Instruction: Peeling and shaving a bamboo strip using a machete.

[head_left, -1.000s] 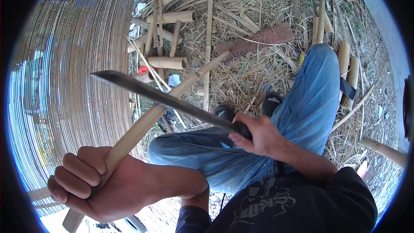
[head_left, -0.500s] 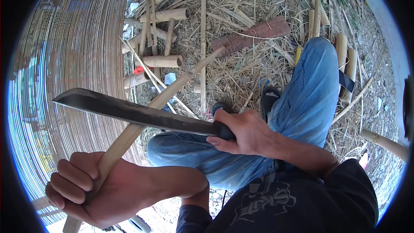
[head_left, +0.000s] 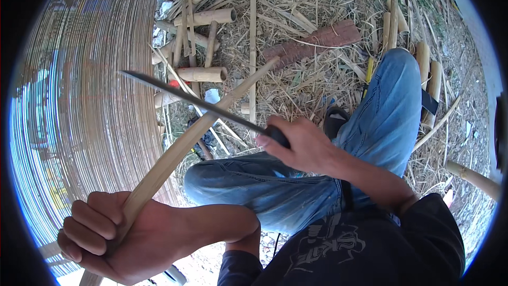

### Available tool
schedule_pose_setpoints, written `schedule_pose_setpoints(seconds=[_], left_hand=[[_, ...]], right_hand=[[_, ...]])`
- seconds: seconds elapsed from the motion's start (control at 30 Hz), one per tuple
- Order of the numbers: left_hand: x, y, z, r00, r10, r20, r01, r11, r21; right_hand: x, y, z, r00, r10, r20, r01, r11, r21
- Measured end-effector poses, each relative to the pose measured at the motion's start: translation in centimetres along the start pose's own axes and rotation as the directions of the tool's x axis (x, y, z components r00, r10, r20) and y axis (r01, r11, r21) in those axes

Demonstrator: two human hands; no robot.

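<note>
Left hand [head_left: 114, 235], lower left of the frame: fingers [head_left: 98, 222] curled tight around the lower end of a long pale bamboo strip [head_left: 182, 145], which rises diagonally to a tip near the upper centre. Right hand [head_left: 301, 145], centre: fingers closed around the dark handle of a long-bladed machete [head_left: 196, 101], blade running up and left, crossing the bamboo strip about midway along its length; whether edge and strip touch cannot be told. Person seated, blue jeans [head_left: 338, 164] with knees bent, dark printed shirt [head_left: 349, 246] at the lower right. Large woven bamboo basket wall [head_left: 84, 90], fine concentric rows, fills the left side. Ground in the upper half: dry straw and shavings [head_left: 312, 5], cut bamboo sections [head_left: 203, 74] lying crosswise at upper centre, slender bamboo poles [head_left: 253, 47], a reddish-brown slab of wood [head_left: 317, 42]. Further bamboo lengths [head_left: 428, 69] at the right beside the raised knee.
</note>
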State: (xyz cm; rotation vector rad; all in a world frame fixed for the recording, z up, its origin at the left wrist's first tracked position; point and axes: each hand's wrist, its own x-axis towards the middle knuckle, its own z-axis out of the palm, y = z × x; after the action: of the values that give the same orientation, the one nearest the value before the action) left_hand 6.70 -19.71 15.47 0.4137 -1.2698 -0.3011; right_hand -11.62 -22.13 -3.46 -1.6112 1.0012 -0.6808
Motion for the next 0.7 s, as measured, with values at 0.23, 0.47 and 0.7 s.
schedule_pose_setpoints(seconds=[0.23, 0.47, 0.7], left_hand=[[-0.6, 0.6, 0.9, 0.993, -0.053, 0.108, 0.058, 0.997, -0.048], [-0.9, 1.1, 0.7, 0.987, -0.073, 0.143, 0.079, 0.996, -0.037], [-1.5, -0.2, 2.1, 0.966, 0.061, 0.253, -0.047, 0.997, -0.064]], right_hand=[[-0.9, 4.4, 0.8, 0.998, 0.053, -0.045, -0.051, 0.998, 0.034], [-2.8, 0.4, -0.7, 0.995, -0.101, -0.017, 0.099, 0.991, -0.086], [-3.0, 5.9, -1.8, 0.985, 0.071, -0.156, -0.101, 0.976, -0.191]])
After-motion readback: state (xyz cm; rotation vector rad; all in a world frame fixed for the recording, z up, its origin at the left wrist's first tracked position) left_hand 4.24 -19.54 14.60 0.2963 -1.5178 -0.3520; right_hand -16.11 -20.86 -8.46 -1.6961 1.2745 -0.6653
